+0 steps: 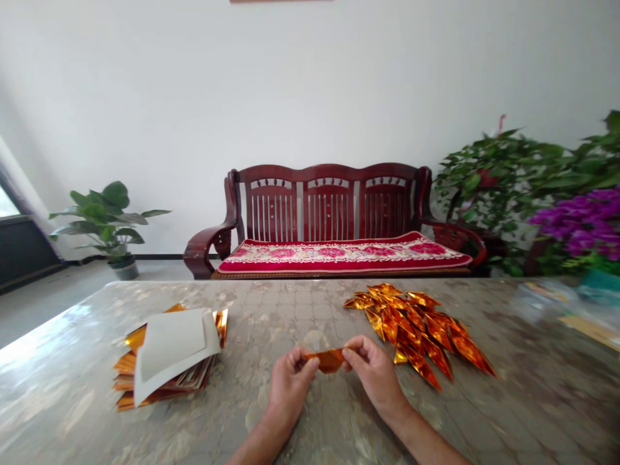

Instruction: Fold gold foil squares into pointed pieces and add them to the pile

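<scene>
Between my two hands is a small folded piece of shiny orange-gold foil paper (330,361), held just above the table. My left hand (289,382) pinches its left end between thumb and fingers. At the right end, my right hand (375,374) grips it the same way. To the right lies a pile of folded foil pieces (416,326), pointed at their ends and glossy. On the left sits a stack of foil paper sheets (169,352), unevenly layered, with pale backs facing up on top.
The patterned table (271,316) spreads under everything. Clear plastic bags (545,300) rest at its right side. Beyond the far edge stands a dark red wooden bench (329,213) with a floral cover. Potted plants (109,219) and purple flowers (581,219) flank it.
</scene>
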The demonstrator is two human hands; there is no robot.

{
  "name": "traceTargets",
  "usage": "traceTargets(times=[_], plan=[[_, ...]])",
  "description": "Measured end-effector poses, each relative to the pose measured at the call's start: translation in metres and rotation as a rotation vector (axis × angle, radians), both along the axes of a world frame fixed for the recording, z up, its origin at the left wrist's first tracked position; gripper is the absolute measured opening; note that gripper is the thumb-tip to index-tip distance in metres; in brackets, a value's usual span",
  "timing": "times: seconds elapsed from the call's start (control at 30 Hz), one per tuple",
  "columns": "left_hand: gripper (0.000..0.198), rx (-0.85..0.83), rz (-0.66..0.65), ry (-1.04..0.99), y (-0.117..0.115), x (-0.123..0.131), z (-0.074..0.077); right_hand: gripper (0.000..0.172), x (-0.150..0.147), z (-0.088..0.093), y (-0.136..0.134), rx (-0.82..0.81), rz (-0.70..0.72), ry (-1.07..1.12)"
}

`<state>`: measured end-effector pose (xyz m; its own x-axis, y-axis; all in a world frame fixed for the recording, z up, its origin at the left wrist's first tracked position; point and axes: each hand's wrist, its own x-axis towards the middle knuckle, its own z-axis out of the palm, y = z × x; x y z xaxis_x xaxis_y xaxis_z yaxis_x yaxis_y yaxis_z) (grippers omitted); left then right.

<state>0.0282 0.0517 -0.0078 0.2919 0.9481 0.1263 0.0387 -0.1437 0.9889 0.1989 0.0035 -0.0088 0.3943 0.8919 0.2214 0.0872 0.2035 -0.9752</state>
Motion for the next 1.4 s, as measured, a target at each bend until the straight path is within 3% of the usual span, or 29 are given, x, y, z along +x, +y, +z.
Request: traceTargets(times=[0.37, 0.67, 1.07, 1.27, 1.4], plan=[[0.027, -0.073, -0.036, -0.033, 0.0, 0.002, 0.006, 0.024, 0.002, 0.0, -0.006, 0.013, -0.025, -0.071], [0.028, -0.083, -0.062, -0.036, 0.0, -0.002, -0.003, 0.019, 0.0, -0.002, -0.01, 0.053, -0.052, -0.173], [0.028, -0.12, -0.055, -0.04, 0.001, 0.001, -0.002, 0.035, 0.002, -0.006, -0.008, 0.026, -0.063, -0.151], [0.03, -0.036, -0.048, -0.073, 0.007, 0.0, -0.006, 0.012, -0.004, 0.007, -0.013, 0.018, -0.012, -0.336], [0.028, -0.075, -0.077, -0.107, 0.005, 0.001, -0.006, 0.011, -0.005, 0.012, -0.017, 0.014, -0.017, -0.363]])
